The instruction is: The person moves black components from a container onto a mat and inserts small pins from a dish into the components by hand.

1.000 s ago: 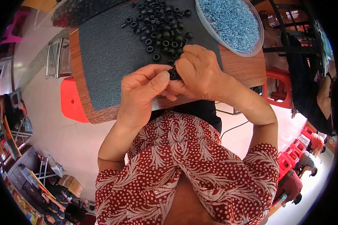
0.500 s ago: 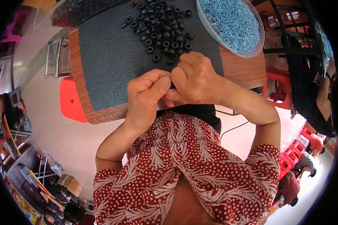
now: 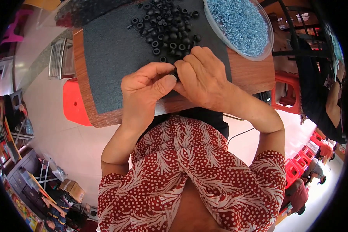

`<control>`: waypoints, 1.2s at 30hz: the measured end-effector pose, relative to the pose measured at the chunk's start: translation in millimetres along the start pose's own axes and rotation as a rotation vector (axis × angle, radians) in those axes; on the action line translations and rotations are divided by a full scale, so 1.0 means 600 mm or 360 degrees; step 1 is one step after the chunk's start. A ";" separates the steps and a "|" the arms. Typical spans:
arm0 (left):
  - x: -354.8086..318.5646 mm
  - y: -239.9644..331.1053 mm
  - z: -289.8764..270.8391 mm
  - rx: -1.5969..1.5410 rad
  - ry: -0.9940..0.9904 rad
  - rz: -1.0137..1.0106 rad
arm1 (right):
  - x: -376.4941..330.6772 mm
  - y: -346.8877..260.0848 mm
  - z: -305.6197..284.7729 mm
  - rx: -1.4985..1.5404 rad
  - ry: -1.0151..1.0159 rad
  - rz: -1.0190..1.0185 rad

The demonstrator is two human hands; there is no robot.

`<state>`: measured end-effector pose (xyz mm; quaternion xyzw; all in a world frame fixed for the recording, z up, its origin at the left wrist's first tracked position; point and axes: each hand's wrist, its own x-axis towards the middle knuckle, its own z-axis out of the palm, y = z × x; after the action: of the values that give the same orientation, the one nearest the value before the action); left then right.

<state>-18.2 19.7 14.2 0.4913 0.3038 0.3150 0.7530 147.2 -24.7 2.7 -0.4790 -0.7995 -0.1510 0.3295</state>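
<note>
My left hand [image 3: 145, 91] and my right hand [image 3: 200, 77] meet fingertip to fingertip over the near edge of a dark grey mat [image 3: 108, 58]. Between the fingers sits a small black ring-shaped part [image 3: 176, 73], mostly hidden; which hand carries it I cannot tell for sure. A loose heap of several black rubber rings [image 3: 164, 23] lies on the mat just beyond my hands. At the back right stands a round clear bowl [image 3: 220, 33] full of small pale blue metal pieces [image 3: 239, 21].
The mat lies on a brown wooden board [image 3: 247, 73] resting on a red plastic stool [image 3: 71, 104]. More red stools [image 3: 288, 92] stand at the right. Another person in dark clothing [image 3: 321, 89] sits at the far right. A metal rack [image 3: 58, 58] lies left of the board.
My hands stay joined at the mat's near edge. The fingers have shifted a little around the small black part; the left thumb now presses closer to the right fingers.
</note>
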 end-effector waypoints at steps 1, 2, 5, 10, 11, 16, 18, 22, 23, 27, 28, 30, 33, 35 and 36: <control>0.000 -0.002 -0.001 0.0002 0.0003 0.0005 | 0.002 -0.001 0.000 0.0001 0.0004 -0.0005; -0.001 -0.004 0.000 -0.0018 0.0026 -0.0003 | 0.003 -0.003 -0.001 0.0085 -0.0031 0.0040; -0.003 -0.007 0.001 -0.0008 0.0065 0.0034 | 0.006 -0.008 -0.011 0.0282 -0.0123 0.0162; -0.004 -0.002 0.002 0.0071 0.0054 0.0143 | 0.016 -0.012 -0.036 0.0700 -0.0274 0.0481; -0.004 -0.002 0.002 0.0091 0.0062 0.0131 | 0.016 -0.009 -0.039 0.0825 -0.0298 0.0561; -0.002 -0.009 -0.002 0.0030 0.0067 0.0080 | 0.020 -0.009 -0.054 0.1630 -0.0335 0.1551; -0.002 -0.007 0.000 0.0031 0.0033 0.0083 | 0.020 -0.003 -0.053 0.1800 -0.0383 0.1578; -0.004 -0.005 0.004 0.0113 0.0151 0.0119 | 0.030 0.000 -0.064 0.1825 -0.0574 0.1655; -0.002 -0.008 -0.002 0.0454 0.0134 0.0339 | 0.028 0.002 -0.064 0.1846 -0.0601 0.1771; 0.001 0.008 0.005 0.1058 0.0165 0.0806 | 0.017 0.000 -0.062 0.2121 -0.0606 0.1910; 0.003 0.005 0.004 0.1058 0.0166 0.0805 | 0.018 -0.004 -0.061 0.2122 -0.0608 0.1909; 0.009 -0.003 0.002 0.1093 0.0162 0.1050 | 0.020 -0.013 -0.058 0.2313 -0.0433 0.1965; 0.006 -0.001 0.004 0.1113 0.0192 0.1040 | 0.018 -0.016 -0.059 0.2285 -0.0402 0.1934; 0.004 0.002 0.004 0.1074 0.0171 0.0981 | 0.017 -0.016 -0.062 0.2284 -0.0440 0.1918; 0.003 0.003 0.003 0.1034 0.0153 0.0923 | 0.017 -0.016 -0.064 0.2284 -0.0480 0.1900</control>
<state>-16.2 20.6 16.4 0.7524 0.2713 0.4242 0.4247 150.5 -44.1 38.6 -0.5064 -0.3585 0.6341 0.4615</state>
